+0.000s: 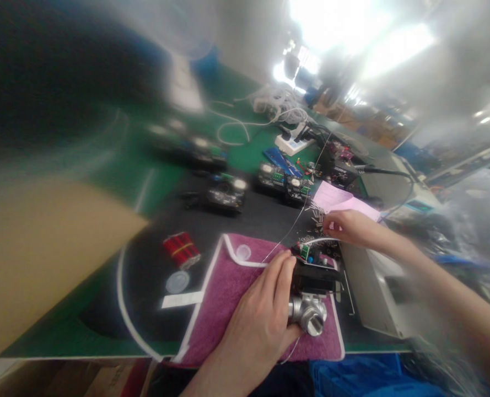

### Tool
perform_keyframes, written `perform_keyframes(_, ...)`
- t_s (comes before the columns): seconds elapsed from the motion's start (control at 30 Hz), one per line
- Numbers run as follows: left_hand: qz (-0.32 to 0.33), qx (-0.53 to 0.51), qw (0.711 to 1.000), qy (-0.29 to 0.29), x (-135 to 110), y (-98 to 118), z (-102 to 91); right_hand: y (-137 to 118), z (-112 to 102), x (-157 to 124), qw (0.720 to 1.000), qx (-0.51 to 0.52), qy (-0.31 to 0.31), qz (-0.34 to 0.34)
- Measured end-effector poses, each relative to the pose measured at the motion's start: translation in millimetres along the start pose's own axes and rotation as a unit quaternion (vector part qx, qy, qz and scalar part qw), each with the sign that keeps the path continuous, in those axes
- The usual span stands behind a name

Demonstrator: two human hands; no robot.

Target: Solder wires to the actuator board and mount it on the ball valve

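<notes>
My left hand (261,309) is wrapped round the near-left side of a motorized valve, with a black housing (313,278) and a silver metal valve body (313,317). A green circuit board (305,252) with a white wire shows at the open top of the housing. The valve lies on a purple towel (217,309) with a white border. Over a loose pile of small screws (317,215), my right hand (348,227) has its fingers pinched together and pointing down. Whatever is between its fingertips is too small to make out.
Several black units with boards (227,193) stand farther back. A red wire bundle (182,250) and a clear round cap (177,282) lie left of the towel. Pink paper (331,196), a grey instrument box (377,292) and a white power strip (292,144) are to the right.
</notes>
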State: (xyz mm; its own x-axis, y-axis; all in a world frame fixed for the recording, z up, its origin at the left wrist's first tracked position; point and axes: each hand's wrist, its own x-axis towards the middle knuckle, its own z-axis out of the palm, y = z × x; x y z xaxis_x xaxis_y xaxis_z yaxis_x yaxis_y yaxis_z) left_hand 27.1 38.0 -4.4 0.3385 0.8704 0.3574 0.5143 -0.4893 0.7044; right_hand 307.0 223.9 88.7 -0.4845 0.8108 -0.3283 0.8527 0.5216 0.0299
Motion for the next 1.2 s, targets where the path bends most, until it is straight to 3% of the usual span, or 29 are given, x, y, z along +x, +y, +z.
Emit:
perform_keyframes(0.3, 0.002, -0.003, 1.0, 0.005, 0.6, -0.2, -0.3, -7.5, 19.2, 2.8, 1.0, -0.021, 0.015, -0.009)
perform_keyframes(0.67, -0.002, 0.003, 1.0, 0.004, 0.2, 0.8, -0.2, -2.9, 7.9, -5.7, 0.999, 0.005, 0.053, -0.005)
perform_keyframes(0.97, 0.001, 0.003, 1.0, 0.0, 0.4, 1.5, -2.3, -2.3, 8.4, -5.4, 0.999, 0.005, -0.042, -0.034)
perform_keyframes(1.2, -0.007, 0.008, 1.0, -0.005, 0.6, 2.2, -2.2, -7.7, 8.7, -0.7, 0.999, -0.015, -0.048, -0.021)
